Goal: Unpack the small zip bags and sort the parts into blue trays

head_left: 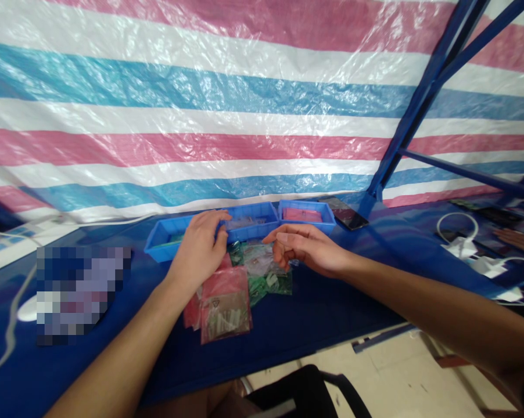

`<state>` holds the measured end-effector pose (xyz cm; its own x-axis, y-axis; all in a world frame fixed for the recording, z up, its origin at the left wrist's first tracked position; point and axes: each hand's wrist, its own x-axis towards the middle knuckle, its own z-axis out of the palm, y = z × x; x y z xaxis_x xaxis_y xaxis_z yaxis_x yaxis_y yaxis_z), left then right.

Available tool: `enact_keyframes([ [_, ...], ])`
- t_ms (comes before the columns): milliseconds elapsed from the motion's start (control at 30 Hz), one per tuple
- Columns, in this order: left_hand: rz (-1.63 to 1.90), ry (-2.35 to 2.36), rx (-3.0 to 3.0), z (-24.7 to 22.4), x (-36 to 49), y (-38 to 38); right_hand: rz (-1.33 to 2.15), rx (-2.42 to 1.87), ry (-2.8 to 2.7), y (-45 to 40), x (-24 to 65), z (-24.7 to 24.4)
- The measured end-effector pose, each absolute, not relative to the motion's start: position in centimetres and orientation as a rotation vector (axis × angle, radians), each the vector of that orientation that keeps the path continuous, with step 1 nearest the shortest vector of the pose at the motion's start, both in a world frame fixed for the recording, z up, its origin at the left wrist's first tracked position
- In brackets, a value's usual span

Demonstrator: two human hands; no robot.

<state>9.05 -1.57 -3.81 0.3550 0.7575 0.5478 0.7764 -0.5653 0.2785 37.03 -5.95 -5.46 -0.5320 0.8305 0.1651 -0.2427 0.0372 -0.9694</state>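
Note:
My left hand (203, 244) is over the edge of the left blue bin (157, 241), its thumb apart from its bent fingers and nothing visible between them. Just beyond its fingertips, clear plastic bags (242, 223) lie in the middle blue bin (268, 213). My right hand (308, 247) hovers at the pile's right, fingers curled and thumb against the index finger; anything pinched there is too small to make out. Below the hands lie a clear bag (257, 260), green bags (282, 283) and pink-tinted bags (225, 305) with small pale parts inside.
A right blue bin (305, 215) holds pink bags. Beside it lies a dark phone-like slab (351, 213). White cables and adapters (462, 247) are at right, near another person's hand (517, 239). A blue metal frame (412, 122) rises from the blue table (297, 325).

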Motion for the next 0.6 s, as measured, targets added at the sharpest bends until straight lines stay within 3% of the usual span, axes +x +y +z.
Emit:
enact_keyframes([
  [133,-1.071,-1.417,-2.546,-3.4,9.1,-1.9,1.172,-0.702,-1.834,-6.5,37.1,-5.0],
  [300,-1.121,-1.398,-2.537,-2.5,9.4,-2.7,0.497,-0.423,-2.326,-6.0,37.1,-5.4],
  [600,-1.135,-1.401,-2.524,-2.3,9.7,-3.2,0.473,-0.444,-2.406,-5.1,37.1,-6.7],
])
